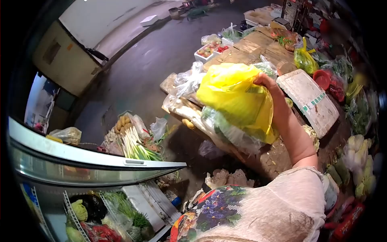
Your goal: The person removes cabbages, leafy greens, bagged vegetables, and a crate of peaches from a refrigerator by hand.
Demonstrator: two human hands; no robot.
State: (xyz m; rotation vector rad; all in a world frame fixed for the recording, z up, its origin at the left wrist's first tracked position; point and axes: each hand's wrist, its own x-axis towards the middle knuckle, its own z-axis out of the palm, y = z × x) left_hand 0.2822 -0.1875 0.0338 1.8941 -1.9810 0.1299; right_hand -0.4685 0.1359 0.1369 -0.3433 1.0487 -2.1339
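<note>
My right hand [264, 80] is raised in front of me, with its fingers closed on the top edge of a yellow plastic bag [238, 99]. The bag hangs bulging over the vegetable table, and what it contains is hidden. Below and behind it are clear plastic bags [231, 131], one with something green inside, and long pale root vegetables [189, 115]. A knotted clear bag [191, 80] sits just to its left. My left hand does not show.
A white foam lid [308, 101] with green print lies right of my forearm. At lower left, a glass door edge [100, 151] stands over a cooler with cabbage [79, 210] and bagged red peppers [100, 232]. Green onions [137, 145] and potatoes [122, 124] sit near the floor.
</note>
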